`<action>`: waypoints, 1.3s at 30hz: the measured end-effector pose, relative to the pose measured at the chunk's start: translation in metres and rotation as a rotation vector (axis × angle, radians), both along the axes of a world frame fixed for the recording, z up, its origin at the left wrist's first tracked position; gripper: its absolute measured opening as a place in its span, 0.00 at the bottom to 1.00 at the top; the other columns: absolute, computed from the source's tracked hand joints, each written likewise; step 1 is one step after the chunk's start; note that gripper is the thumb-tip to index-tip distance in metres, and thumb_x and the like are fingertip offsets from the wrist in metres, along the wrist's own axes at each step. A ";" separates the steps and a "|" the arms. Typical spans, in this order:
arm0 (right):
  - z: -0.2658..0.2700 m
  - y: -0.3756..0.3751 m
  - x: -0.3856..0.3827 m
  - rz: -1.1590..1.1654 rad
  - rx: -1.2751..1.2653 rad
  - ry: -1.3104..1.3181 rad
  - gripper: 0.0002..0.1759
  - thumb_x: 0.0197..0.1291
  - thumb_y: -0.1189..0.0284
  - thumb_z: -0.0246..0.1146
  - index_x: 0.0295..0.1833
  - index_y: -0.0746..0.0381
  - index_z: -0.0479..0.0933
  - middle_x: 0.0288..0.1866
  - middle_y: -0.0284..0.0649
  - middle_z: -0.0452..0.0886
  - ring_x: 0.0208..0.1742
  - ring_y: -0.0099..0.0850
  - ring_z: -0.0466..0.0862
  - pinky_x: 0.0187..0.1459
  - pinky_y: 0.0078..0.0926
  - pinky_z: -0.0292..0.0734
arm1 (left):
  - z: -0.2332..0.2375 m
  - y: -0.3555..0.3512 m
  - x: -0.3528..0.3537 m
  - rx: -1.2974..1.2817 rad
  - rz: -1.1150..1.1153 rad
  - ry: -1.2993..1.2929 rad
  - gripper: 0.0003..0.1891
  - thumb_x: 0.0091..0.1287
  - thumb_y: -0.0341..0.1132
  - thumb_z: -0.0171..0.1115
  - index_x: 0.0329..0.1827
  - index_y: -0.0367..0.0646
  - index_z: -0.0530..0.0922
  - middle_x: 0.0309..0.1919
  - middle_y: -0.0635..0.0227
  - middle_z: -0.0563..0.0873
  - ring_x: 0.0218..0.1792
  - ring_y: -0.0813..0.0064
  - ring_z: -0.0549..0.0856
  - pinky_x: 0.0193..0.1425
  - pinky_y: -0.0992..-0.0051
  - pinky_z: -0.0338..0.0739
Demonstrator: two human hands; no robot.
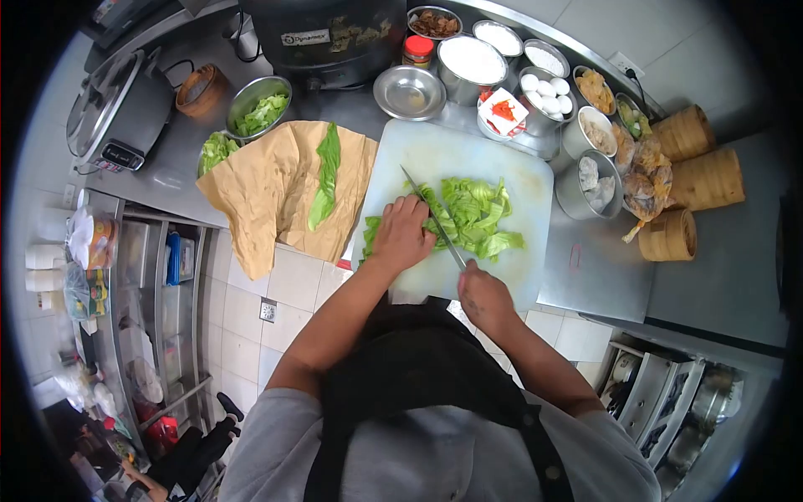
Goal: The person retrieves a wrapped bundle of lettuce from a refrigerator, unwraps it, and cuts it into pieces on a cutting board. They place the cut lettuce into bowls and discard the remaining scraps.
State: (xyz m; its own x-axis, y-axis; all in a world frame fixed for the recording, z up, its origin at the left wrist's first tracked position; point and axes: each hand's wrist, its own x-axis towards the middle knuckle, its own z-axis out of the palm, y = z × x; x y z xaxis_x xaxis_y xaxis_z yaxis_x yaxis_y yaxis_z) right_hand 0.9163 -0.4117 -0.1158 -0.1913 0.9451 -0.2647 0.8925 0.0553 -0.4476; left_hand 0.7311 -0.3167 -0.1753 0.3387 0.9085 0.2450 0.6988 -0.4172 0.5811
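A white cutting board (510,167) lies on the steel counter in front of me. My right hand (485,294) is closed round the handle of a knife (435,219), whose blade slants up and left across the greens. Left of the blade, my left hand (403,233) presses down on lettuce (368,238), its fingers curled close to the knife. Cut lettuce pieces (477,213) are heaped to the right of the blade. One whole lettuce leaf (326,177) rests on a brown paper bag (268,180) beside the board.
Steel bowls of lettuce (261,107) stand behind the bag. Along the back are a shallow metal bowl (409,93), a container of white powder (473,60) and eggs (548,92). Bamboo steamers (698,180) are stacked at right. Another person's legs (201,456) show at lower left.
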 end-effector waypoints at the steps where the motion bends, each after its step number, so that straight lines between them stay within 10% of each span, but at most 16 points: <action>1: -0.013 0.007 -0.005 0.001 0.001 0.001 0.12 0.71 0.68 0.52 0.44 0.69 0.70 0.30 0.58 0.82 0.34 0.57 0.84 0.39 0.51 0.79 | 0.000 0.000 0.000 -0.012 -0.010 0.004 0.14 0.50 0.31 0.62 0.40 0.41 0.76 0.43 0.58 0.75 0.49 0.56 0.75 0.51 0.58 0.68; 15: 0.057 -0.019 -0.006 0.057 -0.095 -0.049 0.11 0.71 0.69 0.52 0.42 0.68 0.69 0.28 0.59 0.82 0.31 0.57 0.84 0.36 0.52 0.79 | 0.008 -0.008 -0.028 0.058 -0.043 -0.044 0.16 0.47 0.31 0.63 0.41 0.40 0.77 0.43 0.60 0.75 0.49 0.58 0.75 0.53 0.60 0.69; 21: -0.023 -0.013 -0.026 -0.015 0.021 -0.046 0.13 0.71 0.68 0.51 0.43 0.68 0.70 0.28 0.59 0.82 0.33 0.56 0.85 0.38 0.51 0.80 | -0.003 -0.006 -0.028 0.035 -0.032 -0.049 0.15 0.47 0.32 0.63 0.39 0.41 0.77 0.42 0.60 0.75 0.49 0.58 0.75 0.52 0.60 0.69; 34: 0.046 -0.024 -0.037 0.016 -0.122 -0.181 0.13 0.71 0.66 0.52 0.42 0.67 0.71 0.27 0.55 0.82 0.29 0.55 0.84 0.35 0.52 0.80 | 0.007 -0.012 -0.063 0.076 -0.079 -0.083 0.15 0.45 0.30 0.65 0.39 0.42 0.77 0.43 0.60 0.77 0.48 0.57 0.75 0.51 0.60 0.69; 39: -0.014 -0.031 -0.056 -0.043 -0.063 -0.136 0.13 0.71 0.66 0.52 0.43 0.67 0.70 0.28 0.56 0.82 0.30 0.55 0.85 0.36 0.53 0.80 | -0.005 -0.011 -0.061 0.033 -0.103 -0.029 0.13 0.47 0.33 0.65 0.37 0.41 0.78 0.42 0.62 0.76 0.49 0.59 0.75 0.52 0.60 0.69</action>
